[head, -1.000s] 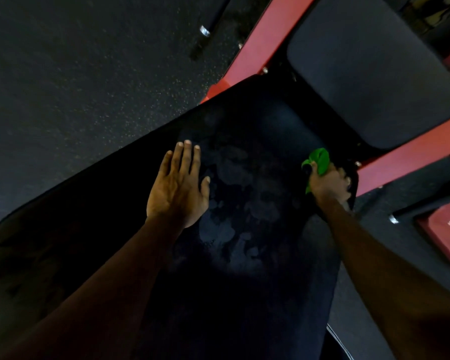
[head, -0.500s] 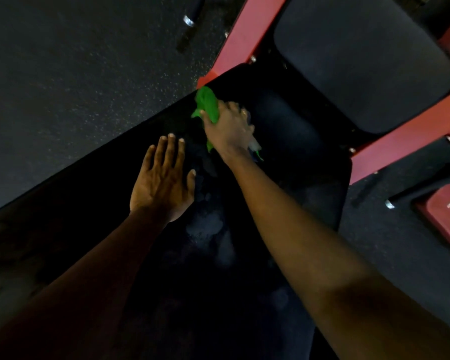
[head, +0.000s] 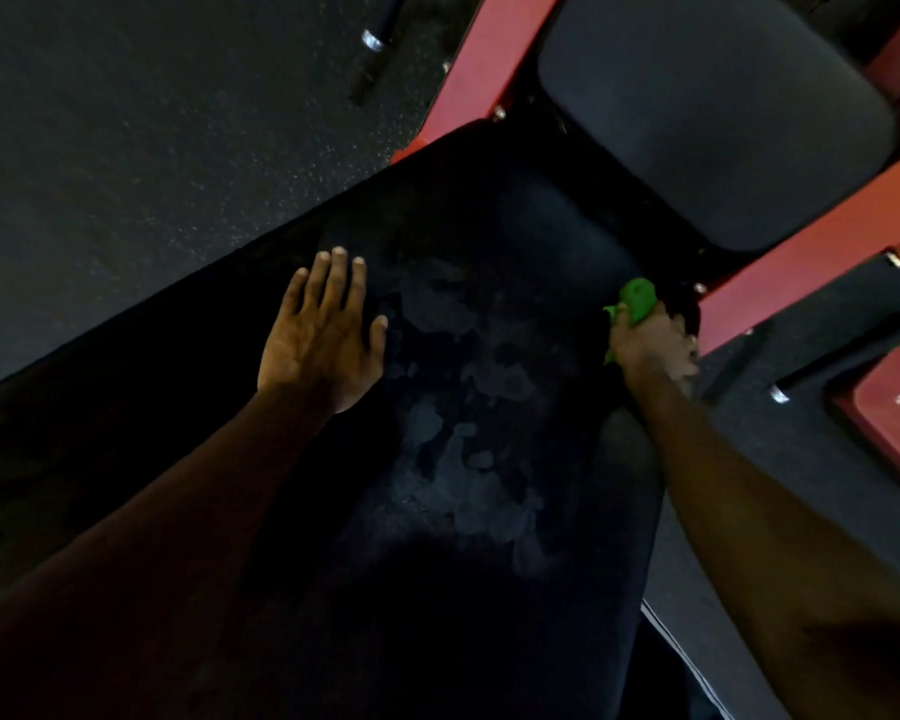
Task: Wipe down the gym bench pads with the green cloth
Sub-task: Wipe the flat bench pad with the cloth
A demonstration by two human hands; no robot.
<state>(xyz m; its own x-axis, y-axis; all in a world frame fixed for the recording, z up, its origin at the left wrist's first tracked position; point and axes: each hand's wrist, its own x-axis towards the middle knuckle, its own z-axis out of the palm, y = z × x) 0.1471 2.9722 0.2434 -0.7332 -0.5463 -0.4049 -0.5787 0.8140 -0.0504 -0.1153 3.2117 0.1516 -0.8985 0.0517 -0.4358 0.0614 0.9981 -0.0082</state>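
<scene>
The long black bench pad [head: 489, 241] runs from the lower left up to the centre, with pale damp smears on its middle. My left hand [head: 323, 335] lies flat on the pad, fingers straight and together. At the pad's right edge near its far end, my right hand [head: 650, 348] grips the bunched green cloth [head: 637, 298], which sticks out above my fingers and presses on the pad. A second, smaller dark pad [head: 713, 116] sits beyond it at the upper right.
The red steel frame [head: 489, 59] of the bench runs along both sides of the smaller pad. Dark speckled rubber floor [head: 152, 122] lies on the left. A red plate-like object [head: 889, 413] rests on the floor at the right edge.
My right hand has swept the green cloth from the pad's far left corner across to its right edge. My left hand stays flat on the pad.
</scene>
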